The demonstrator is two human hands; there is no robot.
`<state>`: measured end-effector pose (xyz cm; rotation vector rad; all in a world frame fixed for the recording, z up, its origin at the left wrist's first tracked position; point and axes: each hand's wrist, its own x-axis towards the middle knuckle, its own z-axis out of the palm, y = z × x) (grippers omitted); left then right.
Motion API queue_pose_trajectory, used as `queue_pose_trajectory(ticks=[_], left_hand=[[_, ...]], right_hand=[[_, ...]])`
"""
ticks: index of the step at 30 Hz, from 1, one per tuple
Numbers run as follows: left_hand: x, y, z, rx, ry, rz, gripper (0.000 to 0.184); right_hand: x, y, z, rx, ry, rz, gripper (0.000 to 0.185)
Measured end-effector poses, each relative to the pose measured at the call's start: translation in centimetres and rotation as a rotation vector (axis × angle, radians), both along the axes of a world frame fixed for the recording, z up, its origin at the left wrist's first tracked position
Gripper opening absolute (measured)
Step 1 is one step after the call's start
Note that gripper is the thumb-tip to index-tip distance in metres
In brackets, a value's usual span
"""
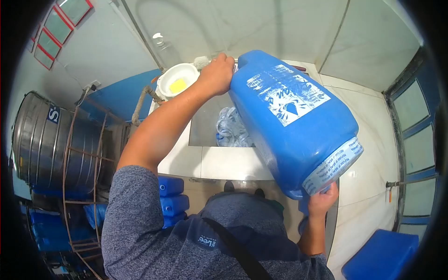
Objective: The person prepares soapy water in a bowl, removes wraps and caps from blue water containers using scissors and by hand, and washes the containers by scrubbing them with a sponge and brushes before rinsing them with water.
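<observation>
A blue water jug (280, 112) lies tilted in front of me. Its wide cap, wrapped in a white printed seal band (337, 165), points down to the right. On its upper side is a worn white label (289, 95). My left hand (217, 74) is closed at the jug's far left end, its fingertips partly hidden. Under the cap end, my right hand (323, 200) grips the jug from below, partly hidden by it. Below the jug, in the sink (203, 123), lies a tangled pile of clear and white plastic bands (231, 126).
A white bowl (161, 86) with something yellow in it stands near the sink's back left corner. Several blue jugs (175, 205) are on the floor at left, another blue container (382, 256) at lower right. A steel tank (42, 144) stands far left behind a rusty frame (70, 158).
</observation>
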<state>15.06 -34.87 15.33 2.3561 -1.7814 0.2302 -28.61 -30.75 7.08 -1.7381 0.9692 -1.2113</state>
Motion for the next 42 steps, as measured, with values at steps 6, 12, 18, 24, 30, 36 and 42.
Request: queue_pose_trajectory(ticks=[6,12,18,24,30,36,42], left_hand=[[0.0,-1.3,-0.7,-0.033,0.081,-0.067,0.026],[-1.1,-2.5,-2.9,-0.23,0.094,-0.053,0.021],[-1.2,-2.6,-4.8,-0.542,-0.052,-0.101,0.012],[0.2,-2.8,-2.4,-0.209,-0.241,-0.061,0.017],[0.2,-2.5,-2.0,-0.077,-0.266,-0.109,0.021],[-0.1,-1.9,-2.6,-0.12,-0.107,-0.12,0.023],[-0.6,-1.1,-1.7,-0.329,0.13,-0.023,0.018]], right_hand=[[0.9,1.7,1.8,-0.057,0.069,-0.061,0.026],[2.3,2.2,2.1,-0.076,0.068,-0.092,0.027],[2.2,1.1,1.0,-0.015,0.032,-0.081,0.033],[1.2,-0.2,1.9,-0.091,0.112,-0.04,0.027],[0.2,-0.9,1.3,-0.122,0.142,0.015,0.029],[0.6,-0.1,1.6,-0.12,0.156,0.025,0.028],[1.0,0.8,1.4,-0.125,0.118,-0.032,0.028]])
